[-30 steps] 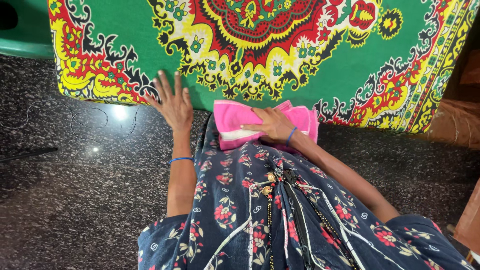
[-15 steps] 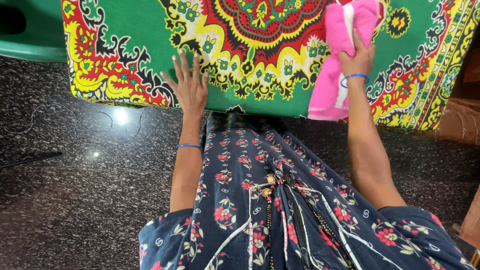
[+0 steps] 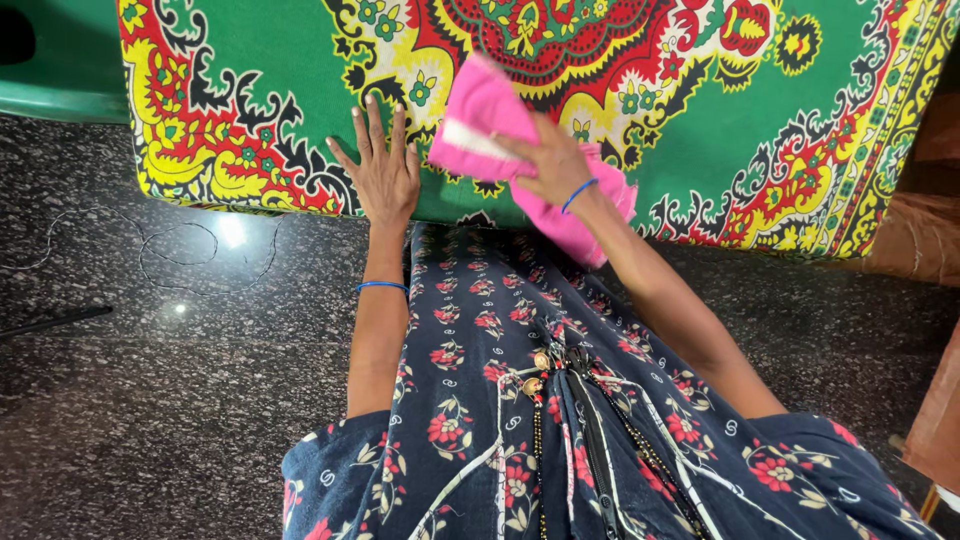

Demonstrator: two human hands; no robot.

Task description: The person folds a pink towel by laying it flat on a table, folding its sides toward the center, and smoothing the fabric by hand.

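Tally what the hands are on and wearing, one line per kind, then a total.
Pink cloth, held in the right hand: 1
Patterned green cover, under the flat left hand: 1
Blue wrist bands, left and right: 2
Total: 4

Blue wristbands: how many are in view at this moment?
2. One blue wristband sits on the wrist of the left hand, which lies flat on the patterned green cloth. The other is on the wrist of the right hand, which grips the pink cloth.
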